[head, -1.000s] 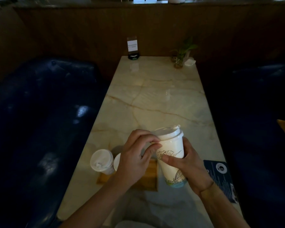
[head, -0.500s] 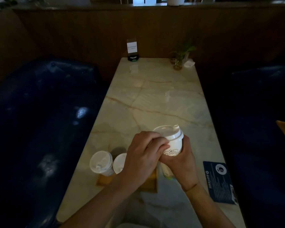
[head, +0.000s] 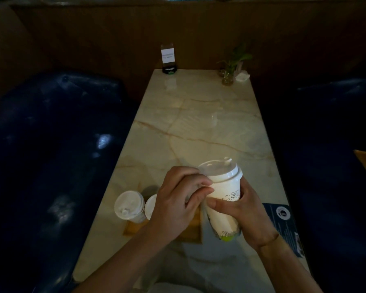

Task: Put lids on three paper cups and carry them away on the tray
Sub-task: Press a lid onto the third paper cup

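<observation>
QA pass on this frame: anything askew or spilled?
No spill visible. The held paper cup is tilted, gripped by both the left hand and right hand; its lid looks on. Nothing else stands out.

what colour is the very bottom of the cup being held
Bright yellow-green at the base of the held cup, below a white wall with dark line drawings; seen in the head view.

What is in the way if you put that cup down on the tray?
The left hand hides most of the wooden tray. Two lidded cups stand at its left end. The held cup hangs over the right end; nothing visible blocks it.
</observation>
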